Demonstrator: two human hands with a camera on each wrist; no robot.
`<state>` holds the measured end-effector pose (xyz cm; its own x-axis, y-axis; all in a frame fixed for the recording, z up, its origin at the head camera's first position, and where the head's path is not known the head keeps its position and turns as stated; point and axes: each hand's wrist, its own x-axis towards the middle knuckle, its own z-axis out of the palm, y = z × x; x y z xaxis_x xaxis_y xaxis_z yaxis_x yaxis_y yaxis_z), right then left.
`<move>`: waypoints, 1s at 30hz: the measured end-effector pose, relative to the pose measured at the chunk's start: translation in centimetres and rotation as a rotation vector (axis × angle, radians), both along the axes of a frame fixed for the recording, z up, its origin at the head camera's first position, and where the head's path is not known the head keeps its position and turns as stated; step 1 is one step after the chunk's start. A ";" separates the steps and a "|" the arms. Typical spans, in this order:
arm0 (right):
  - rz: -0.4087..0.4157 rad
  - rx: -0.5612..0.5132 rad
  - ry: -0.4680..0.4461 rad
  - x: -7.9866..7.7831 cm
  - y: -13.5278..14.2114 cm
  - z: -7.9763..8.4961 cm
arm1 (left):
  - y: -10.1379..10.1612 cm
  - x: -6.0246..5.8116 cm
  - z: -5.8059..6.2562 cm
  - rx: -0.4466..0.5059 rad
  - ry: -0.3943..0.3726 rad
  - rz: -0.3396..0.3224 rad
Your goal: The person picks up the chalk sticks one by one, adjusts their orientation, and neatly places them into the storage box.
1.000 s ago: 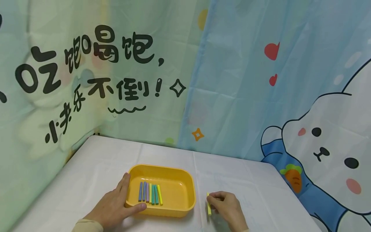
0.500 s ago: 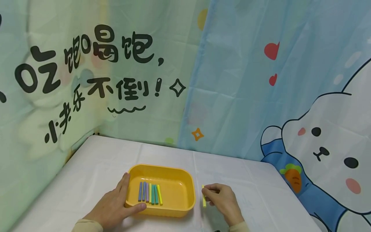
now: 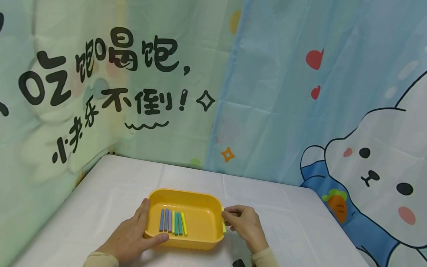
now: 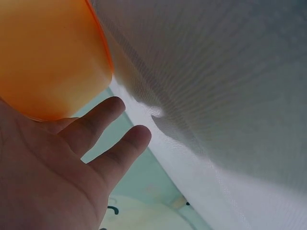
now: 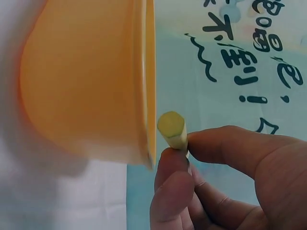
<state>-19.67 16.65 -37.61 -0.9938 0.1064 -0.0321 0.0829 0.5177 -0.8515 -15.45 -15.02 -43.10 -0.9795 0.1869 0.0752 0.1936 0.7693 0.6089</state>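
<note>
A yellow plastic tray (image 3: 203, 243) stands on the white table, with a row of blue, purple, yellow and green chalk sticks (image 3: 175, 223) lying side by side in its left half. My left hand (image 3: 128, 237) rests against the tray's left end, thumb along the near side. In the left wrist view its fingers (image 4: 127, 151) are straight beside the tray wall. At the tray's right rim, my right hand (image 3: 245, 224) pinches a yellow chalk stick (image 3: 224, 226) between thumb and fingers. The right wrist view shows the stick's end (image 5: 171, 124) level with the rim, just outside it.
White cloth covers the table (image 3: 287, 215). Behind it hangs a printed curtain (image 3: 267, 92) with lettering and a cartoon rabbit. A small black object (image 3: 238, 263) shows at the bottom edge near the right sleeve.
My right hand has moved left and slightly away from me, carrying the yellow chalk stick from the table on the right to the tray's right rim. The left hand has stayed in place.
</note>
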 end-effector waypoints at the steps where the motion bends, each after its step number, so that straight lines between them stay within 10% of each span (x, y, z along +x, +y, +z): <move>1: 0.004 -0.001 0.000 -0.1 -0.2 0.0 | 0.0 0.0 0.0 -0.001 0.005 -0.001; 30: 0.132 0.046 0.077 -2.1 -4.8 -0.4 | -0.2 -0.1 -0.2 0.005 0.013 0.001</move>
<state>-21.73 11.80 -38.05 -0.9986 -0.0259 0.0463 -0.0529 0.5585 -0.8278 -15.58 -15.17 -43.29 -0.9787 0.1854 0.0884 0.2003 0.7666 0.6101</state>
